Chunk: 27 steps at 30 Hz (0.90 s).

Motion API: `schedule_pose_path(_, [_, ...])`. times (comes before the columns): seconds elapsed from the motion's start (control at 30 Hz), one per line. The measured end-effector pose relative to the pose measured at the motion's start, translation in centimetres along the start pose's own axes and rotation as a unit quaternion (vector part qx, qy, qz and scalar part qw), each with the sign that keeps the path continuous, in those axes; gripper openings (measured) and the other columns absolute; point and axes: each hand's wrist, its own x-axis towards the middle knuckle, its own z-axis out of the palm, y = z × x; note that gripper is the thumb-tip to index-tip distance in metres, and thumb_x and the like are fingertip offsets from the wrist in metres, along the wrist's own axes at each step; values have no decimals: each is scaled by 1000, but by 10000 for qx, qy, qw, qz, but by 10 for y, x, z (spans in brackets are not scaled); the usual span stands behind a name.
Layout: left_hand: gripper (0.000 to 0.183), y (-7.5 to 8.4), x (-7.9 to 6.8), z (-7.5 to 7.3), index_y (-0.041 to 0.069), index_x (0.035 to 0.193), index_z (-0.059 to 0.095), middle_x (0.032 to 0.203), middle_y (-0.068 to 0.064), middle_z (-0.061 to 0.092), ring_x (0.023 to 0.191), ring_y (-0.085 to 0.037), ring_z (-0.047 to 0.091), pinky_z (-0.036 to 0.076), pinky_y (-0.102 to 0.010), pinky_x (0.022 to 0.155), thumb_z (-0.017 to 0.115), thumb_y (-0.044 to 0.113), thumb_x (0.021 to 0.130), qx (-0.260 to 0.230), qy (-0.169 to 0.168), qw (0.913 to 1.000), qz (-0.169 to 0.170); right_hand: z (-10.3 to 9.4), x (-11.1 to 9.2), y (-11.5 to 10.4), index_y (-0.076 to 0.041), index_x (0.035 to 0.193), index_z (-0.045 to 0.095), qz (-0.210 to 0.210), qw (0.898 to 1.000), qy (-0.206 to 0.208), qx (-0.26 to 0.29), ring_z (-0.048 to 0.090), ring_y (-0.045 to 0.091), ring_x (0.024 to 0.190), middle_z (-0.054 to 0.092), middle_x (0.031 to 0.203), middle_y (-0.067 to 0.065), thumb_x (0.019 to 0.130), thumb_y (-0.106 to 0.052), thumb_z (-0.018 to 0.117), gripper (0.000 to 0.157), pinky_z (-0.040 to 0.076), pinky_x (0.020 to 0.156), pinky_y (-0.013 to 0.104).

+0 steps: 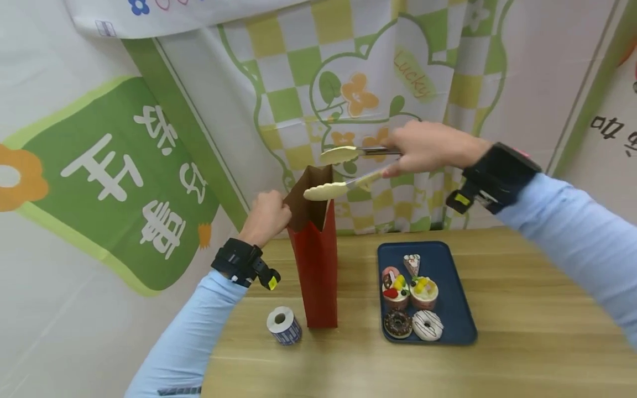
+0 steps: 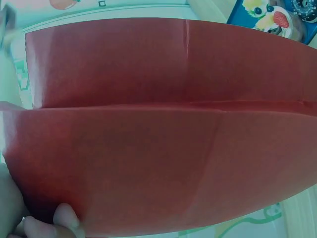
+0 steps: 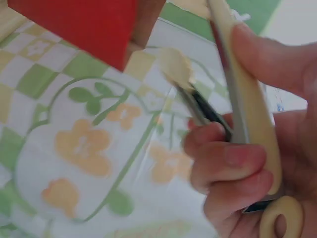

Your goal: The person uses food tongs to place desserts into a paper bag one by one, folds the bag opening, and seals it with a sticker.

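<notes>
A tall red paper bag [image 1: 318, 276] stands upright on the table with its brown mouth spread. My left hand [image 1: 266, 218] grips the left side of its top edge, and in the left wrist view its fingertips [image 2: 67, 215] show against the red paper. My right hand [image 1: 433, 146] holds tongs [image 1: 325, 192] with cream scalloped tips, its fingers wrapped around the handle [image 3: 255, 114]. The two tips are spread apart at the bag's mouth, nothing between them. What lies deep inside the bag is hidden.
A blue tray [image 1: 458, 315] to the bag's right holds a chocolate doughnut [image 1: 390, 325], a white striped doughnut [image 1: 420, 327], two fruit-topped cupcakes [image 1: 424, 301] and a cake slice [image 1: 412, 264]. A label roll [image 1: 287, 333] stands left of the bag. Patterned cloth [image 1: 288, 105] hangs behind.
</notes>
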Motion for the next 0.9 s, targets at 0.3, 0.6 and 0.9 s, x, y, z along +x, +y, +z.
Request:
schedule_pose_path(0.3, [27,-5,0,-3,5,62,50,58,-5,45,44,-17,43,31,-26,40,42,5,88,14,-39,9997,-234,82,-117,41,-10,107,57,625,9844,1575,478,31,11,48,38,57,-3,84,-30,72,34,25,47,28])
schedule_pose_path(0.6, [27,-5,-1,-1,6,58,46,57,-5,44,44,-17,42,32,-27,41,41,2,85,111,73,9999,-95,179,-203,47,0,117,58,1478,9784,1335,555,30,7,46,39,57,-7,79,-35,75,54,27,44,25])
schedule_pose_path(0.9, [29,3,1,3,6,57,47,58,-6,45,44,-18,43,32,-27,41,40,3,86,187,54,9998,-10,259,-257,34,14,123,52,2329,9626,252,1358,34,7,47,42,58,-6,81,-40,70,71,33,43,26])
